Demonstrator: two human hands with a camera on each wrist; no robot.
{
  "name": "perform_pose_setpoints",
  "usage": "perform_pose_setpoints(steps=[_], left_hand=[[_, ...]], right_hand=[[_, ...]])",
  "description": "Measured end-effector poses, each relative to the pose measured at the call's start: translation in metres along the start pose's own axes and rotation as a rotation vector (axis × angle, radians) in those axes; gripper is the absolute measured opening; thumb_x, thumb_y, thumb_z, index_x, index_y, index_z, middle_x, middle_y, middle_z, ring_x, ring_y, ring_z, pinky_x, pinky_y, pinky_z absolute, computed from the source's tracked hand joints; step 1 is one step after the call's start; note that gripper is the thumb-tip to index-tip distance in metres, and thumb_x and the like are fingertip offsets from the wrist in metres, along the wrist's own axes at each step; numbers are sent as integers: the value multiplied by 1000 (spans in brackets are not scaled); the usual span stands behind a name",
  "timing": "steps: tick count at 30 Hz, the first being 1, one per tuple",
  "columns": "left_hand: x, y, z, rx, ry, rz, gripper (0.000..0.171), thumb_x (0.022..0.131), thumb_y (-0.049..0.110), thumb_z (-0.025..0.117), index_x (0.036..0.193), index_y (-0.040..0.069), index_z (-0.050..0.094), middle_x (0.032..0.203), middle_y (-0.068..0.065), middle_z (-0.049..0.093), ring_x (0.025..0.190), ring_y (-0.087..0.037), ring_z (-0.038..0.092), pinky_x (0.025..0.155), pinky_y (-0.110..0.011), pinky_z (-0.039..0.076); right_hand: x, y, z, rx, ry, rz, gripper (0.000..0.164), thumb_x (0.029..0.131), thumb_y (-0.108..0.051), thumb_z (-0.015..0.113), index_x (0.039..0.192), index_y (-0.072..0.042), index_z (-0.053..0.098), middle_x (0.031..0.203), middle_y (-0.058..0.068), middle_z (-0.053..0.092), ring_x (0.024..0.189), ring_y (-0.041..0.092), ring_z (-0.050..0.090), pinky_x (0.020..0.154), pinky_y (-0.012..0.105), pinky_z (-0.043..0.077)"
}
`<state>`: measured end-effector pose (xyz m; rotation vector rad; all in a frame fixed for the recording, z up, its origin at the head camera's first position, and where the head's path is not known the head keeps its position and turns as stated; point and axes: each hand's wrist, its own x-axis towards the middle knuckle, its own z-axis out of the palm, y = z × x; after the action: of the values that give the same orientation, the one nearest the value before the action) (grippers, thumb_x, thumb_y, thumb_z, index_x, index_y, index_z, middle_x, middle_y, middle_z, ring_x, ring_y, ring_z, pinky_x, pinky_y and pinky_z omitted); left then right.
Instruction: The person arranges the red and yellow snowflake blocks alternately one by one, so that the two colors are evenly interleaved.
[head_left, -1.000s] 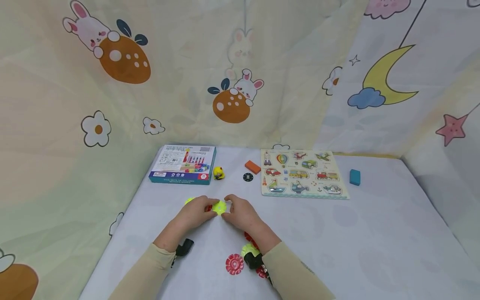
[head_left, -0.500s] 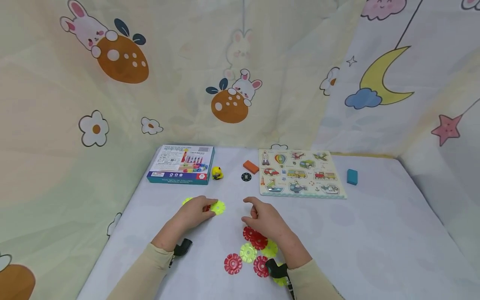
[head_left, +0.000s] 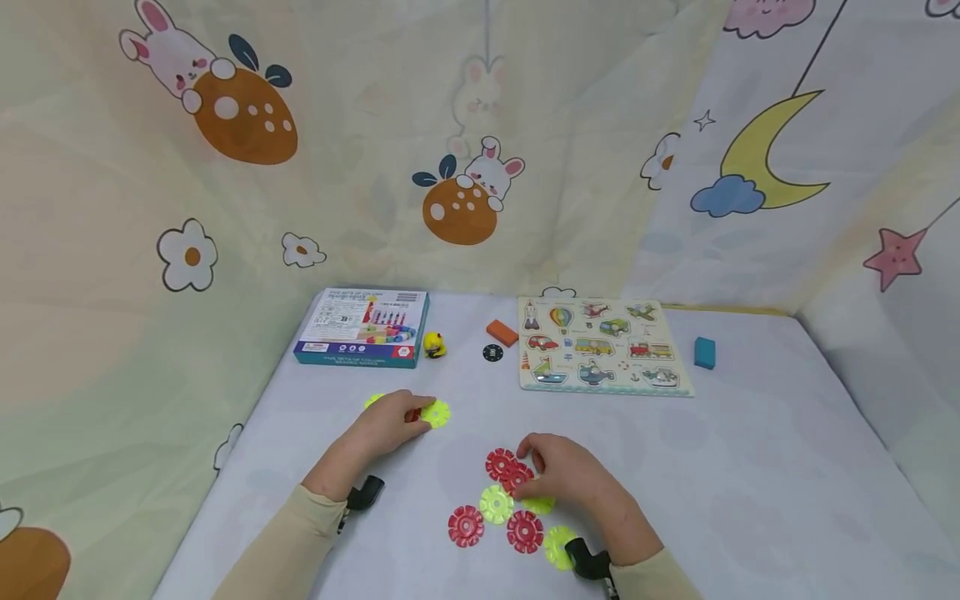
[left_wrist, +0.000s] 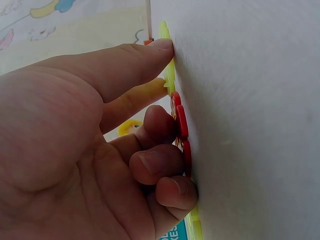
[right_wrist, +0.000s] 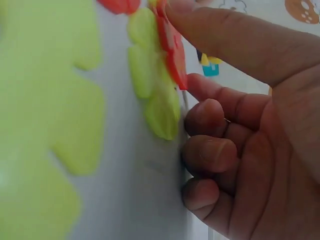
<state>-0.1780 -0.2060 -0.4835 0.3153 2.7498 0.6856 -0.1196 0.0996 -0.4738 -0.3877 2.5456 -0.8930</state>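
My left hand (head_left: 382,425) pinches the edges of a yellow-green flower-shaped disc (head_left: 438,414) between thumb and index finger. Under its curled fingers in the left wrist view lie red flower-shaped discs (left_wrist: 182,122), and another yellow-green disc (head_left: 374,401) shows beyond the hand. Low over the cloth, my right hand (head_left: 573,475) has its thumb and index finger at opposite edges of a red flower-shaped disc (head_left: 516,478). That disc overlaps a second red disc (head_left: 499,463). A yellow-green disc (right_wrist: 155,75) lies right beside it in the right wrist view, partly hidden by the hand in the head view.
Nearer lie loose red (head_left: 467,526) and yellow-green discs (head_left: 497,505). Along the back stand a boxed set (head_left: 363,329), a yellow duck toy (head_left: 434,345), an orange block (head_left: 502,333), a black round chip (head_left: 492,353), a vehicle puzzle board (head_left: 606,346) and a blue block (head_left: 704,352).
My right hand has let go of the yellow-green disc at the left hand and moved right and nearer, down to the loose red disc. The left hand keeps its place.
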Motion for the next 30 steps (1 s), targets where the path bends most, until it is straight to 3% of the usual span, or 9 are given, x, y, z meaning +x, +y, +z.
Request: perform_pose_setpoints(steps=[8,19,24,27,30], left_hand=[[2,-4,2,-4,-2,4,49,85,39,69,131,27,58,104,6,57,89,-15,48,83,-34,45],[0,-5,5,-26,2,-19,49,84,40,69,131,30,58,114,2,57,98,-18,50,92,-43,44],[0,-5,5,-27,8,-20,48,84,39,69,130,29,58,114,2,58,99,-18,50,92,-43,44],[0,-4,5,-17,13,-13,48,84,39,69,130,29,59,114,2,58,100,-17,50,92,-44,44],[0,-3,4,-21,17,-12,47,84,38,69,130,28,59,114,2,58,99,-18,50,92,-44,44]], right_hand=[[-4,1,3,-1,4,-5,42,64,-42,84,87,-18,59,73,-1,51,68,16,47,57,31,39],[-11,8,-10,298,-47,10,27,77,-36,77,80,-13,62,73,2,59,67,18,54,59,31,46],[-11,1,-22,441,-20,-31,29,82,-24,73,102,-6,62,77,7,61,64,23,61,62,34,52],[-10,-7,-29,502,-6,-62,38,86,-18,69,121,-7,59,85,10,60,71,27,65,67,36,54],[-7,-16,-34,522,6,-83,41,88,-14,67,127,-10,59,94,11,57,79,31,65,73,40,54]])
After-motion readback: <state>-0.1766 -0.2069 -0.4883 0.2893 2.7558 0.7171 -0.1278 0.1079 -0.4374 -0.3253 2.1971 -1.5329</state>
